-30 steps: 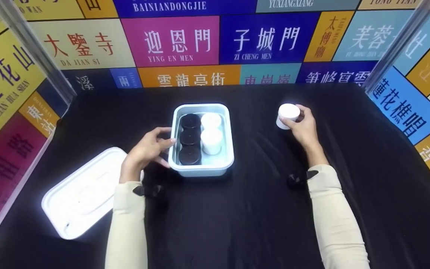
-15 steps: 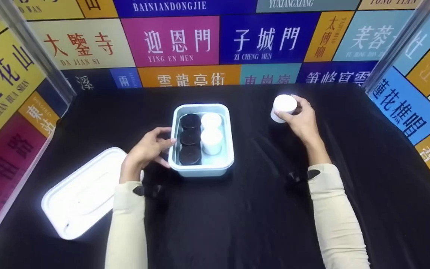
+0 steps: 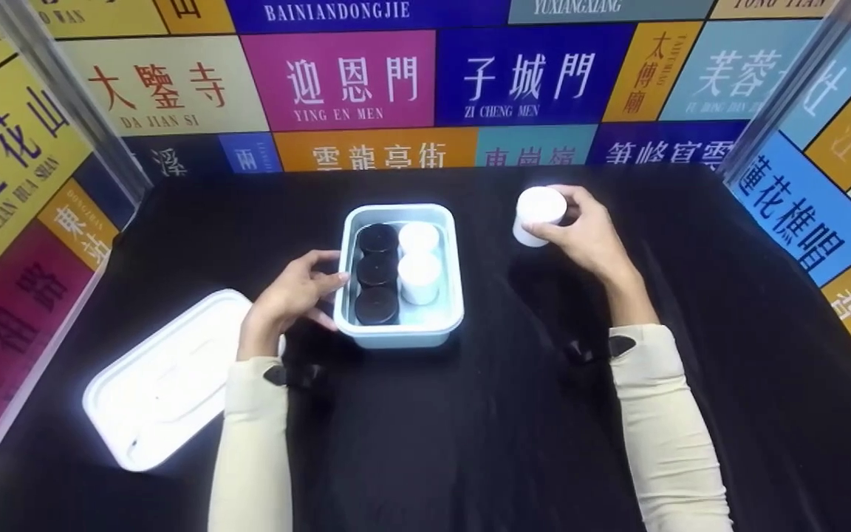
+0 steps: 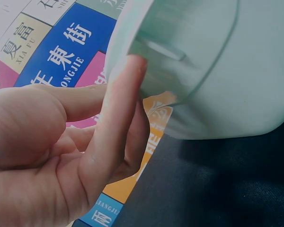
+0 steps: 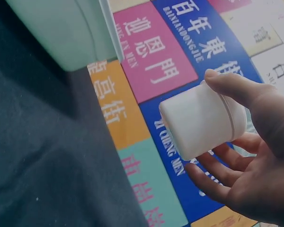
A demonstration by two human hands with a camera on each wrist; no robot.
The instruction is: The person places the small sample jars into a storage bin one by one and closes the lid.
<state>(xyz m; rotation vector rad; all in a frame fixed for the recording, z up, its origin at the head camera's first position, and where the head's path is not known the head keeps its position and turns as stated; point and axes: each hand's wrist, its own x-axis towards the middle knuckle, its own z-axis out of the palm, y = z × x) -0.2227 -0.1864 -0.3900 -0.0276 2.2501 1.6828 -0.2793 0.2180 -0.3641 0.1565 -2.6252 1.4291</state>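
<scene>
A pale green plastic box stands in the middle of the black cloth. Inside it are black-lidded jars in a left column and two white jars on the right. My left hand holds the box at its left wall, thumb at the rim and the other fingers along the outside. To the right of the box, my right hand grips a white jar by its lid end, thumb on the near side. Held above the cloth, the jar shows its smooth body and lid seam in the right wrist view.
A white box lid lies at a slant on the cloth to the left, partly behind the left forearm. Panels printed with characters enclose the back and both sides. Clear posts stand at the back corners.
My right hand has lifted the white jar and carried it left, towards the box. The left hand and the box have stayed in place.
</scene>
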